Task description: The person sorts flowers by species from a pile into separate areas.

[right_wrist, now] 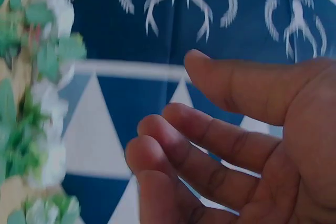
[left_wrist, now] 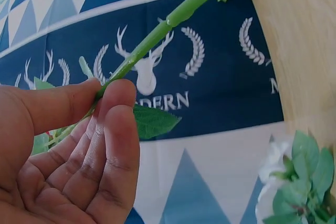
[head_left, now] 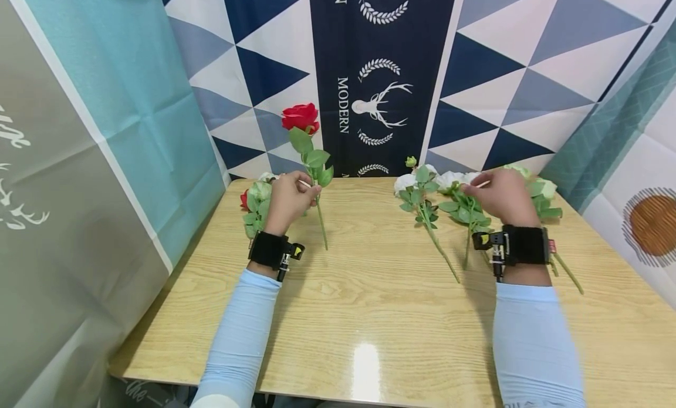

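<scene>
My left hand (head_left: 287, 201) pinches the green stem (left_wrist: 152, 38) of a red rose (head_left: 300, 117) between thumb and fingertips. The rose stands nearly upright above the table, bloom at the top and leaves just over the fingers. On the right, my right hand (head_left: 504, 194) is over a row of pale flowers, and in the right wrist view its thumb and loosely bent fingers are apart with nothing between them. White roses (head_left: 405, 184) lie left of that hand, and a pale green rose (head_left: 546, 188) shows to its right. The hand and wrist partly hide the flowers beneath.
By my left hand, another pale green rose (head_left: 260, 192) and a small bit of red bloom (head_left: 243, 200) lie at the table's back left. Loose stems (head_left: 443, 255) point toward me across the wooden table (head_left: 327, 314). Patterned cloth (head_left: 380, 44) hangs behind and on both sides.
</scene>
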Demonstrator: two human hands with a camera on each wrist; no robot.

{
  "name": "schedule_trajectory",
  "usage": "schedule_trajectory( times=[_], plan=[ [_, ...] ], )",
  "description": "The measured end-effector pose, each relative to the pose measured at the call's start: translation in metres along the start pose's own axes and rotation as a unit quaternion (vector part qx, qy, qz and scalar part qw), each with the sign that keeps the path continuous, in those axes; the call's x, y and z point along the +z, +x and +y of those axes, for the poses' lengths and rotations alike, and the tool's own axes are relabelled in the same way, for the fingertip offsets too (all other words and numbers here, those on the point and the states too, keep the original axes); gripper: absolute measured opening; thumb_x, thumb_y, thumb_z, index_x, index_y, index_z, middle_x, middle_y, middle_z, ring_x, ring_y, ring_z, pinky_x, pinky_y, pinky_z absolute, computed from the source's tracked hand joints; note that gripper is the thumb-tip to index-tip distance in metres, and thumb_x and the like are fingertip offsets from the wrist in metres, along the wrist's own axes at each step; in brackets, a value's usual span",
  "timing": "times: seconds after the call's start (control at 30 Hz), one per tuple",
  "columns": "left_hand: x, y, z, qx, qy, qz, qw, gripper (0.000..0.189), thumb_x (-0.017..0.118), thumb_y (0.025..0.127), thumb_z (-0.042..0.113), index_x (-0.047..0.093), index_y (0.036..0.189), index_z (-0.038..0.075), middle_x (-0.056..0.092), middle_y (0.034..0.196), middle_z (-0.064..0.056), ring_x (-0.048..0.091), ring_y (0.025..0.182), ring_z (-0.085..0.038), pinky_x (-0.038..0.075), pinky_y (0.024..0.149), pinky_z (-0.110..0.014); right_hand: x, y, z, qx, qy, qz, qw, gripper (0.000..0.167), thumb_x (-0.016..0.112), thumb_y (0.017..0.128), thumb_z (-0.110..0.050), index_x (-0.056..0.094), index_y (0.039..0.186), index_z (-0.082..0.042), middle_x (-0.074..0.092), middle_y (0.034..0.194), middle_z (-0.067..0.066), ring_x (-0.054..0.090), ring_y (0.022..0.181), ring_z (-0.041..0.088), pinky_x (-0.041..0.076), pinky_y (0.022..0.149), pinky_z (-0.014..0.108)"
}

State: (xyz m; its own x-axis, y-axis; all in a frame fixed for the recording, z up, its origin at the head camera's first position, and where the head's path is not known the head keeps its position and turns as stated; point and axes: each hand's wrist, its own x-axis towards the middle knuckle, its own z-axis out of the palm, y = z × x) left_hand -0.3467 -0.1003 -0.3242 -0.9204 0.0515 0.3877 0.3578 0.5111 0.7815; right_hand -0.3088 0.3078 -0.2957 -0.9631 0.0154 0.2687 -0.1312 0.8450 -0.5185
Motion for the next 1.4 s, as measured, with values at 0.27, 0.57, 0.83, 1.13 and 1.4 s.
schedule_trajectory(
  times=[0.27,0.57,0.83,1.13,1.4],
  plan=[
    [0.02,-0.001,0.007,0.014,0.013,-0.024,0.9995,0.019,0.074,0.097,0.017,0.064,0.102,0.001,0.072,0.078,-0.01,0.071,0.063,-0.018,0.049,0.056,-0.03,0.042,0.002,-0.06,-0.064,0.057,-0.027,0.996,0.033,0.069,0.1,-0.028,0.073,0.107,0.003,0.073,0.102,0.023,0.069,0.092,0.036,0.053,0.077,0.048],
    [0.038,-0.007,0.013,0.053,0.04,-0.032,0.9973,0.017,0.072,0.099,0.017,0.062,0.097,0.004,0.072,0.074,-0.005,0.07,0.061,-0.015,0.046,0.055,-0.029,0.105,-0.002,-0.105,-0.162,0.066,-0.052,0.9832,0.028,0.071,0.099,-0.023,0.075,0.108,0.002,0.077,0.093,0.015,0.073,0.081,0.027,0.058,0.075,0.045],
    [0.045,-0.007,0.018,0.064,0.01,-0.053,0.9965,0.018,0.07,0.1,0.018,0.061,0.098,0.002,0.074,0.078,-0.012,0.074,0.066,-0.024,0.047,0.052,-0.028,0.138,-0.007,-0.118,-0.193,0.105,-0.059,0.9739,0.022,0.069,0.1,-0.018,0.075,0.109,0.001,0.076,0.093,0.012,0.073,0.082,0.024,0.058,0.073,0.041],
    [0.051,-0.009,0.02,0.065,0.013,-0.061,0.9959,0.017,0.07,0.1,0.017,0.061,0.098,0.001,0.074,0.078,-0.014,0.07,0.063,-0.015,0.05,0.054,-0.029,0.153,-0.008,-0.117,-0.227,0.121,-0.074,0.9636,0.011,0.071,0.098,-0.011,0.077,0.098,-0.002,0.075,0.082,0.006,0.069,0.07,0.013,0.055,0.066,0.035],
    [0.051,-0.008,0.02,0.095,0.018,-0.029,0.9949,0.021,0.062,0.105,0.022,0.068,0.1,0.002,0.073,0.079,-0.011,0.07,0.064,-0.019,0.045,0.052,-0.026,0.16,-0.006,-0.114,-0.239,0.103,-0.056,0.9639,0.009,0.072,0.097,-0.009,0.075,0.093,-0.002,0.073,0.081,0.006,0.068,0.07,0.017,0.056,0.067,0.037]
  ],
)
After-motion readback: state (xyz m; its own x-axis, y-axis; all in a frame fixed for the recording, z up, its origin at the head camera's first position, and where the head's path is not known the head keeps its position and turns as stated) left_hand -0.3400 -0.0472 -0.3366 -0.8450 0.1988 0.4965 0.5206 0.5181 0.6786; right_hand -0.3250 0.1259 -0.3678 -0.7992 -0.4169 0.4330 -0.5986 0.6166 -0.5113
